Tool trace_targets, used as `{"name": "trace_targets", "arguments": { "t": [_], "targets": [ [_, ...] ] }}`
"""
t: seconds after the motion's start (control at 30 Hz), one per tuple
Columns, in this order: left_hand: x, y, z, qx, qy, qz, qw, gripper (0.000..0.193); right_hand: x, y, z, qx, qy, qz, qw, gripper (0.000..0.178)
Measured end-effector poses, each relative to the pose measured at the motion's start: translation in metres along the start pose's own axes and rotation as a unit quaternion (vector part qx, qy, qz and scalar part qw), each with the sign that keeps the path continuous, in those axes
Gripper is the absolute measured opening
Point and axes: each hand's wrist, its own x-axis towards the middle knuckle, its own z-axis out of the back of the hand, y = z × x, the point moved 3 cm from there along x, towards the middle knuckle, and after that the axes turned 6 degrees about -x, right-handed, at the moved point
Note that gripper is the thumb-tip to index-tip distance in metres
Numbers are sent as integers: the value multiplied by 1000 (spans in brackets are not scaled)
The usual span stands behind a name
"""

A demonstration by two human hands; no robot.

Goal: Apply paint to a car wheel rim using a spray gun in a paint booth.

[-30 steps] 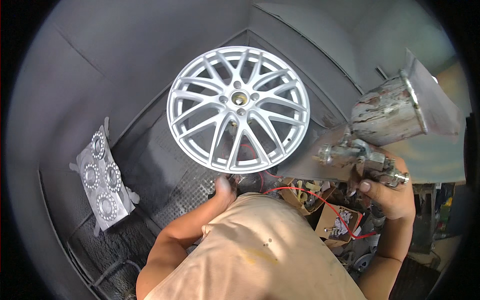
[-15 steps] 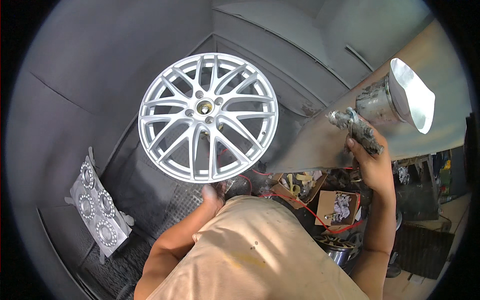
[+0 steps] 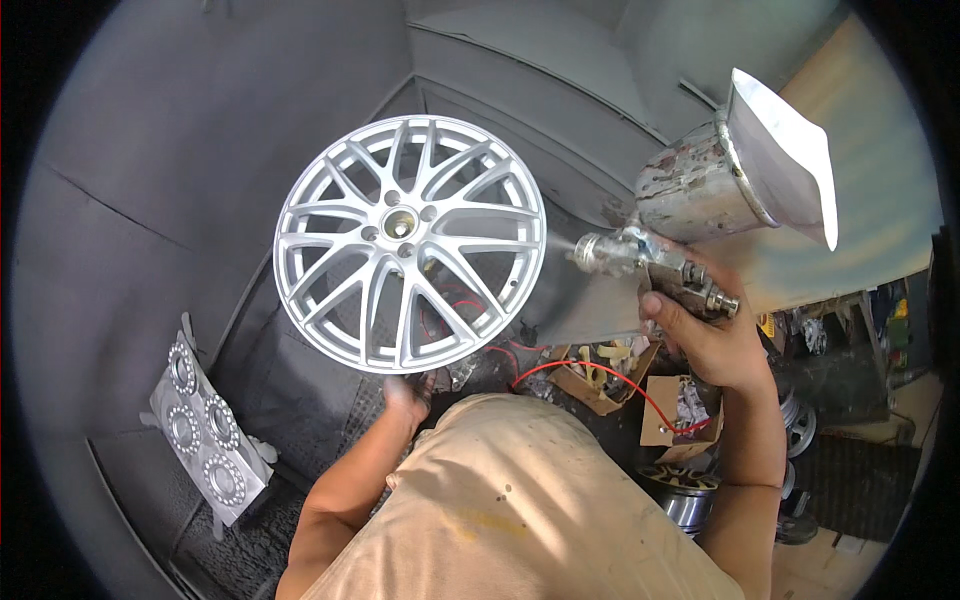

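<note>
A silver multi-spoke alloy wheel (image 3: 405,290) faces up in front of me, left of centre. At its near edge, my left hand (image 3: 408,393) is closed on the lower rim, with fingertips partly hidden beneath it. To the right of the wheel, my right hand (image 3: 715,335) grips a metal spray gun (image 3: 650,265), its nozzle pointing left at the wheel. A faint mist shows between nozzle and rim. On top of the gun sits a paint-streaked metal cup (image 3: 695,185), with a white paper-like cone (image 3: 785,150) over its mouth.
At the left, a tilted panel (image 3: 245,465) carries several round silver ring-shaped parts. A red hose (image 3: 600,370) runs behind the gun arm. Open cardboard boxes (image 3: 655,410) with scraps and more wheels (image 3: 680,490) stand at lower right. Grey walls (image 3: 200,150) enclose the far side.
The spray gun has moved left and closer to the wheel, and a mist now shows at its nozzle. The wheel has turned slightly clockwise, with my left hand still at its near edge.
</note>
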Motion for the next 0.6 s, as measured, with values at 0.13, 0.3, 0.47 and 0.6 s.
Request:
{"name": "trace_targets", "arguments": {
  "t": [0.13,0.3,0.47,0.6],
  "targets": [
    [9,-29,12,31,11,0,999,42,10,0,-2,-9,-45,-26,999,52],
    [32,-86,35,127,33,1,991,46,20,3,-5,-64,-89,-22,994,52],
    [47,-140,39,98,47,-39,993,64,16,16,-26,-86,-144,40,985,51],
    [56,-170,49,38,-7,-136,990,54,-2,44,-52,-80,-69,-62,993,52]
  ]
}}
